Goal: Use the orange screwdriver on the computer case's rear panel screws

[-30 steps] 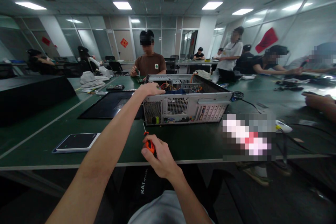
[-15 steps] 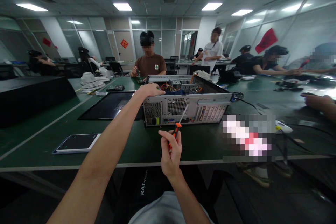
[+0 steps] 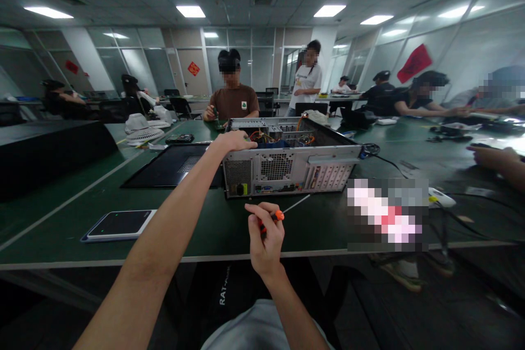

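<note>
An open computer case point(image 3: 301, 159) lies on the green table, its grey rear panel with vents and ports facing me. My left hand point(image 3: 237, 141) rests on the top edge of the case at its left corner, with the visible fingers stretched out; some fingers are hidden. Closer to me, my right hand point(image 3: 266, 232) is closed around the orange and black handle of a screwdriver point(image 3: 296, 204). The thin shaft points right and slightly away from me, below the rear panel. Coloured wires show inside the case.
Left of the case lies a black panel point(image 3: 164, 168), with a flat black-and-white device point(image 3: 120, 224) near the front edge. A white fan point(image 3: 143, 135) is farther back. A cable point(image 3: 388, 159) runs right of the case. A person in brown point(image 3: 235, 101) is across the table.
The screwdriver has swung from pointing up toward the rear panel to pointing right, lower down. My left hand has stayed on the case. A standing person in the background has moved left.
</note>
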